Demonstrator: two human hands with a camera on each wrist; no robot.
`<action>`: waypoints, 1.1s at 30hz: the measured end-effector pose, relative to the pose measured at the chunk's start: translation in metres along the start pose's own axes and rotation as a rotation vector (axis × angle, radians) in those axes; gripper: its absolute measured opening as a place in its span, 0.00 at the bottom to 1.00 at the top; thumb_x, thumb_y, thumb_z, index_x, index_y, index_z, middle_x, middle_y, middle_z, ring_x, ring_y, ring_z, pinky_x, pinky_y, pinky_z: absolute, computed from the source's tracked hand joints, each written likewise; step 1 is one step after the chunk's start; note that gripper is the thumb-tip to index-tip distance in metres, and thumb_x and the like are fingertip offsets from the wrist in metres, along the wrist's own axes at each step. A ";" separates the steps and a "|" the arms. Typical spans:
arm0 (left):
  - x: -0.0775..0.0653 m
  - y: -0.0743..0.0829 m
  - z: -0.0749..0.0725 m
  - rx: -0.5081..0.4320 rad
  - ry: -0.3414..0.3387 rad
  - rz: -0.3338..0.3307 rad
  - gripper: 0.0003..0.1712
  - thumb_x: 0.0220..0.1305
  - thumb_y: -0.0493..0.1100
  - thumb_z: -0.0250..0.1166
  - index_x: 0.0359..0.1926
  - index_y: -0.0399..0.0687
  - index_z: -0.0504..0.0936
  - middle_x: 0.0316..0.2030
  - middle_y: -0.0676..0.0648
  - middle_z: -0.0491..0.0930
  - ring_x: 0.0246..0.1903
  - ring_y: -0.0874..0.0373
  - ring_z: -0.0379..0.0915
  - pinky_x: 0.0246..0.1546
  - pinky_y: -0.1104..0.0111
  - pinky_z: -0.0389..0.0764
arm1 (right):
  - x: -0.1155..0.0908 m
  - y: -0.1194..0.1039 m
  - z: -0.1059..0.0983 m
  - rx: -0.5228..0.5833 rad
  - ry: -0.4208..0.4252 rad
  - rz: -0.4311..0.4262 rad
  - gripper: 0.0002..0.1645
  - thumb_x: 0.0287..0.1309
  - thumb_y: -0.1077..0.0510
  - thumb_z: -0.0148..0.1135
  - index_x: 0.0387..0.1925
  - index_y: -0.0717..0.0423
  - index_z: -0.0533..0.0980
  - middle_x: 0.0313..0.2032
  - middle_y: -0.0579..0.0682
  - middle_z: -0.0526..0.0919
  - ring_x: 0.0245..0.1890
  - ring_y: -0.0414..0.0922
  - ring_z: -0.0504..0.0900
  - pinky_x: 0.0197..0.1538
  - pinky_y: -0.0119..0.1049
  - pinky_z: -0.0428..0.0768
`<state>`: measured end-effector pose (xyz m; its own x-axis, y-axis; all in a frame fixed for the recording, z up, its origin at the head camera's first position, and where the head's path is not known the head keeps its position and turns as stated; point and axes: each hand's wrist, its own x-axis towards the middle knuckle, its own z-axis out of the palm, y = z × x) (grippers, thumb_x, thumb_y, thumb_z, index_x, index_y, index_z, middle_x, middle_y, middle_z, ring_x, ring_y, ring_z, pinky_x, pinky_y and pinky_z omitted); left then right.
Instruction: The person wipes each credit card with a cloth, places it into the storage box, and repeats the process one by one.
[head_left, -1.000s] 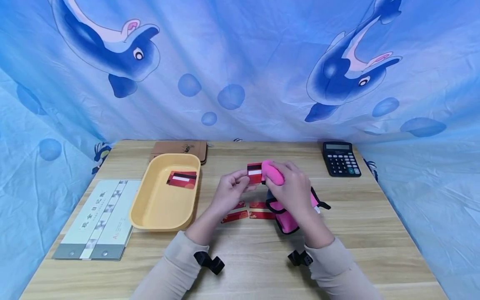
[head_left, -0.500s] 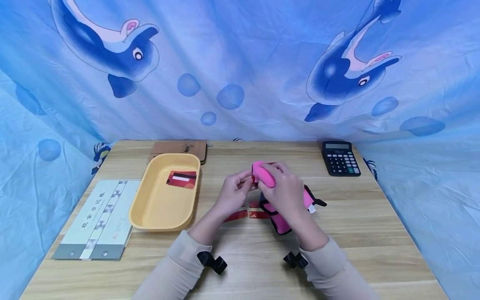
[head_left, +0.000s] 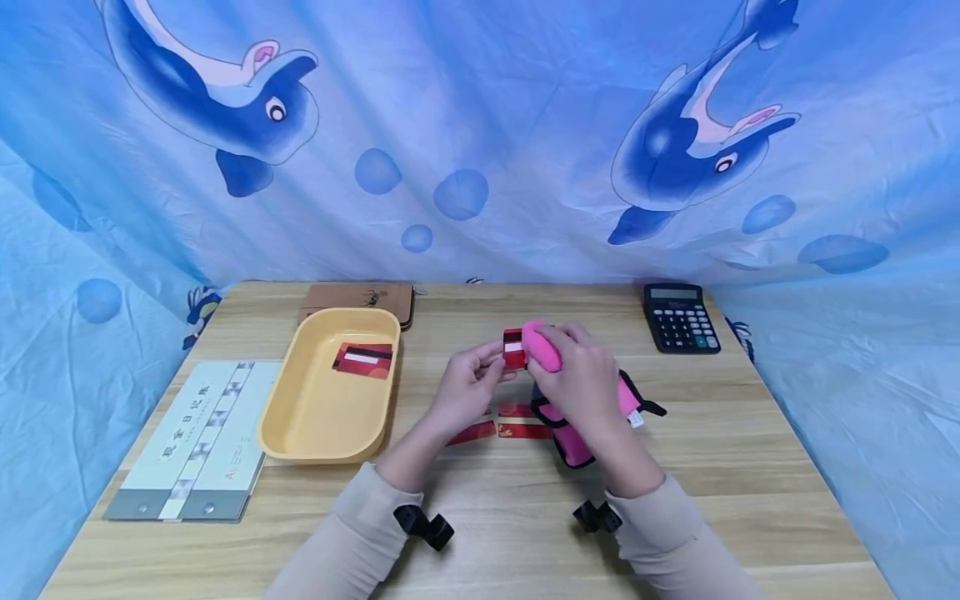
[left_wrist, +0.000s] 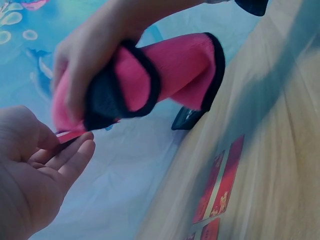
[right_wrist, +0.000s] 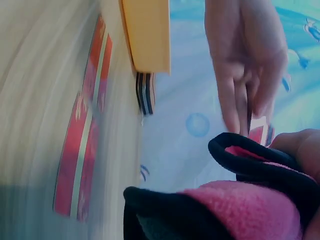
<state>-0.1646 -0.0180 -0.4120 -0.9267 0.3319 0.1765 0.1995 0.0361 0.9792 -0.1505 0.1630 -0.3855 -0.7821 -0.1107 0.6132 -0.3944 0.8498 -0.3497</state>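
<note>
One red card [head_left: 513,354] sits up above the table, mid-air between both hands, long axis running roughly left to right as the wearer sees it, black stripe along the far side; its left end sticks out toward the left hand [head_left: 465,383], thumb and fingers pinching it there; its right part is tucked behind a pink cloth [head_left: 540,346] with black edging; the right hand [head_left: 585,375] has its fingers clamped on that cloth, rest of it hanging down below, white tag [head_left: 636,419] poking out to the right; on the wood underneath, more red pieces [head_left: 523,431] lie flat; over to the left there's a yellow tray [head_left: 322,425] with red cards [head_left: 363,360] in it, brown wallet-looking thing [head_left: 356,296] behind, pale folder [head_left: 198,437] alongside; calculator [head_left: 681,317] at far right.
</note>
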 end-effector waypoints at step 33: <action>-0.003 0.006 -0.020 -0.053 0.173 -0.089 0.18 0.77 0.34 0.54 0.63 0.33 0.76 0.51 0.36 0.84 0.43 0.48 0.87 0.49 0.64 0.87 | -0.006 0.025 -0.010 -0.002 0.019 0.077 0.24 0.50 0.56 0.75 0.51 0.55 0.86 0.40 0.56 0.86 0.28 0.54 0.82 0.23 0.45 0.77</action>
<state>-0.1671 -0.0378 -0.4049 -0.9817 0.1625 0.0992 0.1016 0.0064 0.9948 -0.1507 0.1903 -0.3914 -0.8008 -0.0348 0.5979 -0.3320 0.8567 -0.3948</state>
